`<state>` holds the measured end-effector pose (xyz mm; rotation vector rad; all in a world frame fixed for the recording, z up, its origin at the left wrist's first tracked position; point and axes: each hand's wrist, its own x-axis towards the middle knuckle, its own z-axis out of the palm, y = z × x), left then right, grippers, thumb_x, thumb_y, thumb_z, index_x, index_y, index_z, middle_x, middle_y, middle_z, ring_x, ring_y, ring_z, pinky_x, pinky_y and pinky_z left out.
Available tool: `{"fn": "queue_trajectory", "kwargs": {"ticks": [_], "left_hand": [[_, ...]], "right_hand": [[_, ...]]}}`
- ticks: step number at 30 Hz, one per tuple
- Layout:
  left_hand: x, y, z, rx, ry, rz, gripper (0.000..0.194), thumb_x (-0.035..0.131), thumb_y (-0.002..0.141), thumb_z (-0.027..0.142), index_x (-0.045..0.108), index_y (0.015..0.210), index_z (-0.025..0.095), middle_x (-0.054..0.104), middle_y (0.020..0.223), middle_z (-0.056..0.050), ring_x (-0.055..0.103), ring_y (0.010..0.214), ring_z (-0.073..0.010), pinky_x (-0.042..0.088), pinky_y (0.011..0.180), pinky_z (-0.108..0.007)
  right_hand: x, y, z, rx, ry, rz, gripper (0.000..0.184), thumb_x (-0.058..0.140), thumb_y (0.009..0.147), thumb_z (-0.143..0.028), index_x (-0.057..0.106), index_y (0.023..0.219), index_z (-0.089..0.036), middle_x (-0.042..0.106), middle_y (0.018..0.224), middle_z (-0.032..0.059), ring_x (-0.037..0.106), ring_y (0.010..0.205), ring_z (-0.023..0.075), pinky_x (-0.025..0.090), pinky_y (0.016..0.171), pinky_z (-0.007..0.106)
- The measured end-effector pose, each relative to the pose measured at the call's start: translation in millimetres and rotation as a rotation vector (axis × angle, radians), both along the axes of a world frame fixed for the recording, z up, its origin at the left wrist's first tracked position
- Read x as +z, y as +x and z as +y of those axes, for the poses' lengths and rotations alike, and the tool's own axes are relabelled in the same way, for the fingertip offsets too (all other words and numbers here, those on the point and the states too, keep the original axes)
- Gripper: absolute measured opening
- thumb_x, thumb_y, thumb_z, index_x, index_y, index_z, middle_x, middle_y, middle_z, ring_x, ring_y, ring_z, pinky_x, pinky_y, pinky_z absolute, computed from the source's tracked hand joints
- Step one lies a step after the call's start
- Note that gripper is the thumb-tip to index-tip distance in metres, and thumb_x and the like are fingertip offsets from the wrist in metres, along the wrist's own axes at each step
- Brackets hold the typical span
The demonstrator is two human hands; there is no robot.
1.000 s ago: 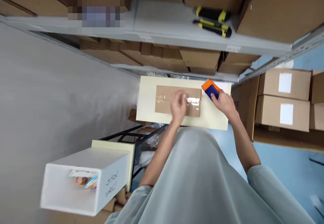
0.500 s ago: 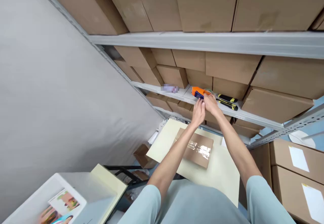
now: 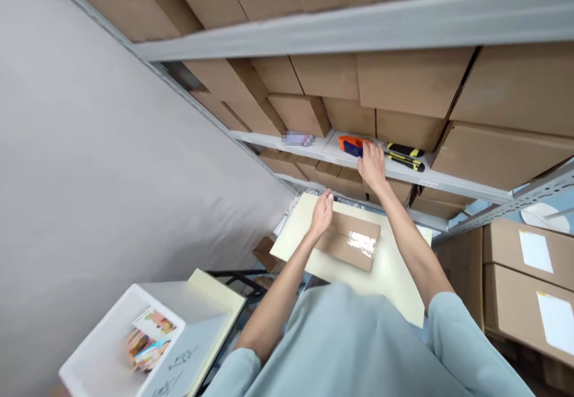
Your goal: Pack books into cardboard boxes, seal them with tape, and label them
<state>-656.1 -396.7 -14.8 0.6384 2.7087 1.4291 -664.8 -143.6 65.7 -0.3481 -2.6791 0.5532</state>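
My right hand (image 3: 372,162) is closed on the right end of an orange and dark blue tape dispenser (image 3: 352,146), which rests on the middle shelf. Its fingers cover part of the dispenser. Two black and yellow utility knives (image 3: 406,156) lie just to the right of that hand. Lower down, my left hand (image 3: 322,213) holds nothing, its fingers stretched out over the upper left corner of a small cardboard box (image 3: 343,247). Whether it touches the box I cannot tell. Shiny clear tape runs across the box, which lies on a pale yellow board (image 3: 394,283).
Cardboard boxes (image 3: 403,80) fill the grey metal shelves (image 3: 314,32). A small blurred purple packet (image 3: 298,139) lies left of the dispenser. At lower left stands a white bin (image 3: 197,319) with colourful printed papers. Labelled cartons (image 3: 511,289) are stacked at right; a white wall (image 3: 112,176) borders the left.
My left hand has come away from the dispenser, down and left to the box. My right hand stays at the dispenser, which now sits against the shelf. The view has shifted slightly.
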Motion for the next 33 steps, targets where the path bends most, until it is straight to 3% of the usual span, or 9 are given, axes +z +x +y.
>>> {"fn": "queue_trajectory", "kwargs": {"ticks": [3,6,9,12,19,25,28,30,33], "left_hand": [[-35.9,10.3,-54.0,0.116,-0.175,-0.085,0.066,0.046,0.108,0.057,0.061,0.149,0.008,0.062,0.156,-0.026,0.057,0.151,-0.0343,0.04,0.13,-0.051],[-64.5,21.5,-84.4,0.227,-0.339,-0.245,0.064,0.051,0.105,0.046,0.056,0.153,0.004,0.059,0.159,-0.028,0.059,0.148,-0.0359,0.045,0.125,-0.05],[-83.4,28.2,-83.9,0.235,-0.427,-0.351,0.063,0.056,0.103,0.043,0.056,0.154,0.006,0.063,0.155,-0.026,0.063,0.144,-0.0361,0.047,0.123,-0.048],[-91.8,29.1,-71.0,0.285,-0.465,-0.373,0.069,0.067,0.098,0.051,0.058,0.153,0.011,0.068,0.151,-0.023,0.064,0.141,-0.0383,0.048,0.121,-0.049],[-90.7,24.4,-74.4,0.187,-0.494,-0.422,0.065,0.083,0.084,0.062,0.07,0.13,0.018,0.08,0.127,-0.017,0.074,0.119,-0.0353,0.056,0.105,-0.045],[-99.1,7.1,-96.3,0.057,-0.239,-0.53,0.049,0.064,0.098,0.058,0.075,0.121,0.016,0.082,0.121,-0.012,0.073,0.12,-0.0288,0.057,0.106,-0.038],[-103.8,-0.1,-108.2,-0.005,-0.209,-0.552,0.052,0.054,0.104,0.058,0.077,0.12,0.014,0.082,0.12,-0.012,0.072,0.124,-0.0307,0.056,0.11,-0.041],[-105.2,2.2,-109.7,-0.024,-0.247,-0.503,0.055,0.049,0.107,0.054,0.073,0.133,0.012,0.077,0.136,-0.016,0.067,0.136,-0.0333,0.051,0.119,-0.045],[-103.5,18.5,-95.3,-0.03,-0.319,-0.312,0.071,0.046,0.109,0.054,0.05,0.16,0.005,0.043,0.172,-0.026,0.034,0.166,-0.0374,0.027,0.136,-0.053]], "right_hand": [[-53.3,81.4,-20.7,-0.106,-0.165,0.035,0.061,0.032,0.112,-0.031,0.037,0.169,-0.008,0.041,0.172,0.0224,0.034,0.162,0.0315,0.023,0.136,0.057],[-110.8,170.6,-65.0,-0.225,-0.359,-0.048,0.067,0.027,0.113,-0.042,0.025,0.174,-0.013,0.031,0.178,0.0217,0.027,0.167,0.0314,0.029,0.134,0.058],[-153.3,225.9,-119.0,-0.3,-0.554,-0.171,0.081,0.033,0.112,-0.051,0.01,0.176,-0.008,0.021,0.181,0.0248,0.02,0.17,0.033,0.03,0.135,0.056],[-177.0,234.4,-154.9,-0.34,-0.71,-0.278,0.095,0.04,0.109,-0.058,0.0,0.175,-0.001,0.017,0.181,0.0292,0.02,0.171,0.0346,0.03,0.135,0.052],[-200.2,213.9,-146.0,-0.445,-0.915,-0.294,0.101,0.036,0.109,-0.069,-0.003,0.176,-0.005,0.021,0.182,0.0245,0.027,0.169,0.0295,0.033,0.134,0.045],[-213.3,218.5,-137.3,-0.478,-1.073,-0.313,0.081,0.011,0.113,-0.06,0.006,0.179,-0.013,0.016,0.185,0.015,0.018,0.172,0.024,0.023,0.138,0.049],[-212.9,221.4,-137.9,-0.464,-1.019,-0.336,0.081,0.005,0.113,-0.06,0.007,0.179,-0.013,0.015,0.186,0.0135,0.017,0.172,0.0222,0.022,0.138,0.048],[-207.4,222.4,-138.3,-0.477,-0.913,-0.351,0.083,0.008,0.113,-0.058,0.005,0.178,-0.007,0.013,0.185,0.0176,0.016,0.172,0.0236,0.021,0.139,0.048],[-190.1,216.3,-144.0,-0.548,-0.61,-0.371,0.08,0.017,0.113,-0.047,0.004,0.176,0.001,0.009,0.184,0.0242,0.007,0.173,0.029,0.016,0.139,0.055]]}}
